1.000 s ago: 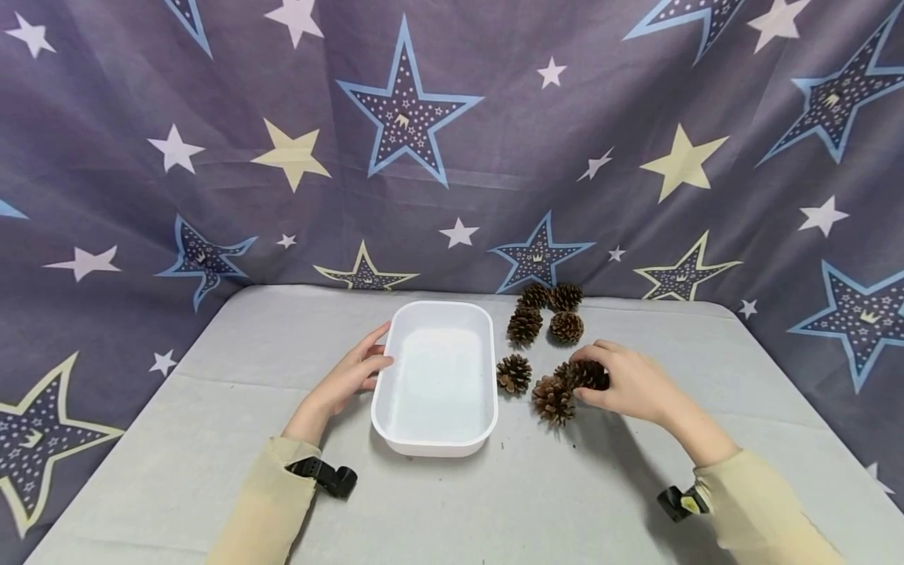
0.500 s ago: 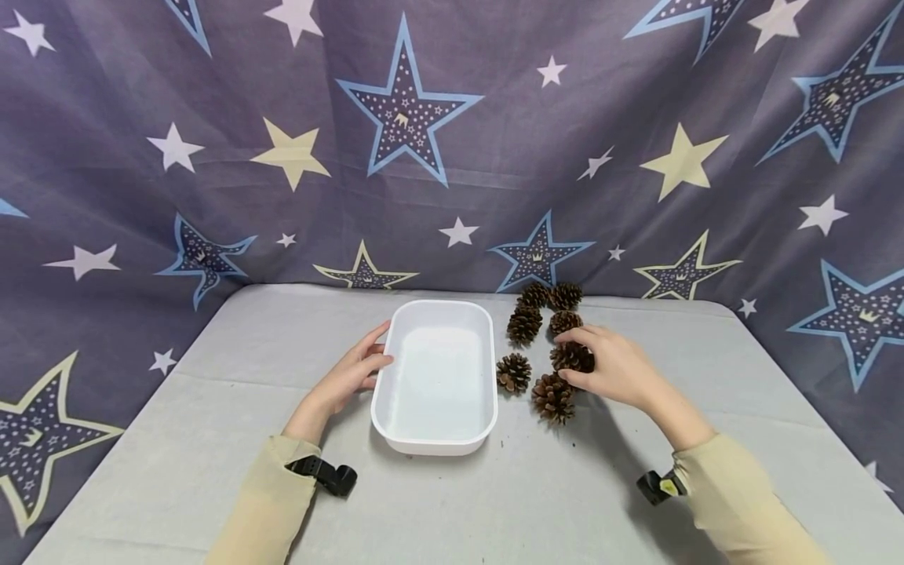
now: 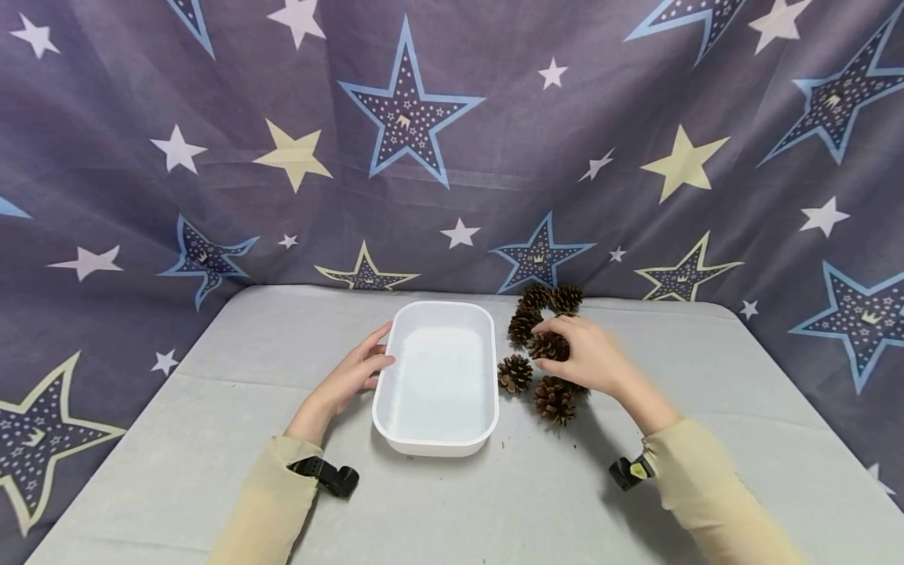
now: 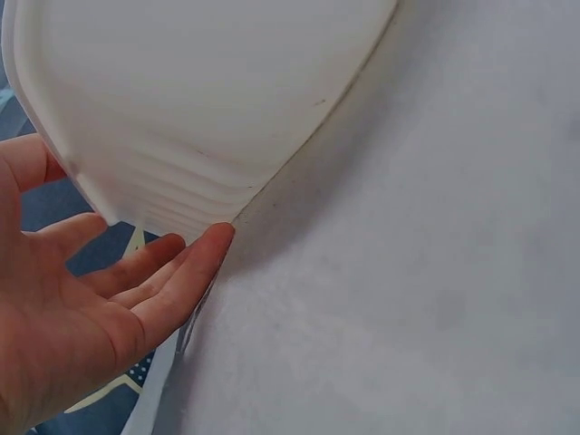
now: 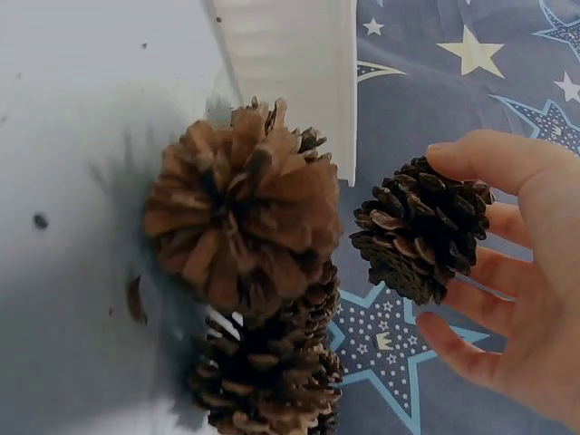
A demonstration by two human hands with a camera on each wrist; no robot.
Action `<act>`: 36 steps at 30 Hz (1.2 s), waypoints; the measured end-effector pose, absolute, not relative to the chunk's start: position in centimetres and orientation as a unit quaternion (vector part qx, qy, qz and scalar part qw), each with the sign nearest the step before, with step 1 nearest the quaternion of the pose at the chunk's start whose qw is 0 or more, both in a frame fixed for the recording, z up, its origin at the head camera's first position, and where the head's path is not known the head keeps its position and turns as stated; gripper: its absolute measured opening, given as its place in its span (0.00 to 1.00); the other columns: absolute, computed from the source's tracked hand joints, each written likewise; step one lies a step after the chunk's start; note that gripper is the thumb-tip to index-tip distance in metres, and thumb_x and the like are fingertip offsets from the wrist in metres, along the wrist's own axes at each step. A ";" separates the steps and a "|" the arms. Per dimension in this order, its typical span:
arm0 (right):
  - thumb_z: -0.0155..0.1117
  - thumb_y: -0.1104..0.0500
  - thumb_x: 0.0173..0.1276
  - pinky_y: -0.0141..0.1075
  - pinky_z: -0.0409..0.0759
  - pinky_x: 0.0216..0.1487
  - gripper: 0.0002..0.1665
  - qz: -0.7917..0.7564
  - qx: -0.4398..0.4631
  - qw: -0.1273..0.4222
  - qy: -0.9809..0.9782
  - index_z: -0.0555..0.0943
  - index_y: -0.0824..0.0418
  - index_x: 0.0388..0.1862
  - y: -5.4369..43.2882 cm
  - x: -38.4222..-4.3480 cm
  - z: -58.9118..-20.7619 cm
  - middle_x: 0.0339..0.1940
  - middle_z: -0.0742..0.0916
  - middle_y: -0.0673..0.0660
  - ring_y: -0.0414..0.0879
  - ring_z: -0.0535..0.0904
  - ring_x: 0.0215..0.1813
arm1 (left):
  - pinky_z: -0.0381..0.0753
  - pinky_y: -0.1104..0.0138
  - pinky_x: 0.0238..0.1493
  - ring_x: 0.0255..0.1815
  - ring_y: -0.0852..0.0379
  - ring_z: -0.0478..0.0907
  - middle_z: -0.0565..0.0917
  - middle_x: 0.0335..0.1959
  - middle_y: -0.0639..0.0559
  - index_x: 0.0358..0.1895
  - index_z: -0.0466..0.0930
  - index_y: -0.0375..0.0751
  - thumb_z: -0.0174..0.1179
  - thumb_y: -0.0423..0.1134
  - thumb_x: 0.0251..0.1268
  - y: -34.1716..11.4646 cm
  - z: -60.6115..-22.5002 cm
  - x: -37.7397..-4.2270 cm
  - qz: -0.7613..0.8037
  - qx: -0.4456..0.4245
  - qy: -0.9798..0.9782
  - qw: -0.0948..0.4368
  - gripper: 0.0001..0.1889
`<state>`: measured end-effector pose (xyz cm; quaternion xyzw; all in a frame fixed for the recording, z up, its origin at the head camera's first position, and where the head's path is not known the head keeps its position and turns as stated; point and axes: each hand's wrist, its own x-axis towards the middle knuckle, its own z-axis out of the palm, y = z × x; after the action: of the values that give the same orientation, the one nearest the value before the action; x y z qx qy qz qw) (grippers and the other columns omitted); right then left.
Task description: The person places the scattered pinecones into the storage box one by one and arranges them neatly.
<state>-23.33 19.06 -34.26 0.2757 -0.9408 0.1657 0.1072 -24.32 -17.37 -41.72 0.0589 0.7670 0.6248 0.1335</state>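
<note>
**Pinecone (image 3: 549, 346) held up beside a white box (image 3: 434, 449)**

The person's right grip (image 3: 593, 357) pinches the pinecone by its sides, thumb against fingers, near the box's right wall. The right wrist view shows it apart from the others, with one finger standing off it; the rough scales probably give enough hold without squeezing harder. It is likely carried high to avoid catching its neighbours.

The left grip (image 3: 346, 380) clenches nothing: its fingers rest loosely extended against the box's left side, presumably to keep it from sliding on the surface (image 3: 452, 518).

Loose cones (image 3: 555, 400) lie right of the box, seemingly kept within the right arm's reach. One small cone (image 3: 515, 373) sits just beside the wall; whether they touch, I cannot tell.
</note>
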 end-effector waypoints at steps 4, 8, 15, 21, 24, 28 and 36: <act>0.67 0.47 0.52 0.53 0.71 0.55 0.29 0.175 0.267 0.107 -0.942 0.76 0.55 0.54 18.5 -23.7 -34.3 0.53 0.81 0.56 0.56 0.74 0.56 | 0.80 0.61 0.48 0.51 0.51 0.73 0.64 0.61 0.39 0.72 0.47 0.59 0.50 0.42 0.64 -17.3 -41.6 -24.3 0.626 0.056 0.766 0.133 0.34; 0.68 0.47 0.52 0.53 0.72 0.55 0.29 0.183 0.257 0.102 -0.943 0.76 0.53 0.54 18.1 -24.2 -34.3 0.52 0.81 0.55 0.55 0.73 0.56 | 0.80 0.61 0.48 0.51 0.50 0.73 0.64 0.61 0.39 0.72 0.47 0.59 0.50 0.42 0.64 -17.3 -41.7 -24.3 0.624 0.057 0.768 0.133 0.34; 0.67 0.45 0.53 0.51 0.73 0.54 0.29 0.197 0.249 0.092 -0.944 0.76 0.53 0.53 17.3 -25.2 -34.3 0.50 0.82 0.53 0.52 0.75 0.53 | 0.79 0.61 0.48 0.51 0.51 0.73 0.64 0.61 0.38 0.72 0.47 0.59 0.50 0.42 0.65 -17.5 -41.8 -24.4 0.626 0.060 0.766 0.132 0.34; 0.68 0.44 0.52 0.50 0.73 0.53 0.30 0.214 0.242 0.091 -0.942 0.76 0.52 0.53 16.3 -25.9 -34.3 0.49 0.82 0.53 0.52 0.75 0.52 | 0.80 0.61 0.47 0.49 0.52 0.73 0.64 0.61 0.38 0.72 0.47 0.59 0.50 0.42 0.64 -17.5 -41.8 -24.4 0.626 0.057 0.767 0.130 0.34; 0.68 0.42 0.51 0.50 0.73 0.53 0.32 0.218 0.235 0.087 -0.943 0.75 0.52 0.54 15.9 -26.2 -34.1 0.49 0.82 0.54 0.52 0.75 0.52 | 0.80 0.61 0.47 0.49 0.52 0.73 0.64 0.61 0.38 0.72 0.47 0.59 0.50 0.42 0.64 -17.5 -41.8 -24.3 0.626 0.056 0.767 0.129 0.34; 0.68 0.41 0.51 0.49 0.74 0.52 0.32 0.220 0.228 0.079 -0.945 0.75 0.52 0.54 15.3 -26.5 -34.0 0.49 0.82 0.55 0.52 0.75 0.52 | 0.80 0.61 0.47 0.50 0.51 0.73 0.64 0.61 0.38 0.72 0.47 0.58 0.50 0.42 0.65 -17.4 -41.7 -24.2 0.625 0.060 0.767 0.129 0.34; 0.68 0.42 0.52 0.42 0.76 0.42 0.31 0.229 0.235 0.100 -0.939 0.75 0.50 0.54 14.1 -27.0 -34.0 0.46 0.79 0.50 0.46 0.74 0.45 | 0.80 0.60 0.47 0.51 0.49 0.73 0.64 0.61 0.38 0.72 0.47 0.59 0.49 0.41 0.65 -17.4 -41.6 -24.1 0.627 0.054 0.767 0.129 0.33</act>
<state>-27.01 14.07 -33.95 0.2355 -0.9392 0.2292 0.0998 -24.13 -17.37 -41.65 0.0536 0.7667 0.6267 0.1291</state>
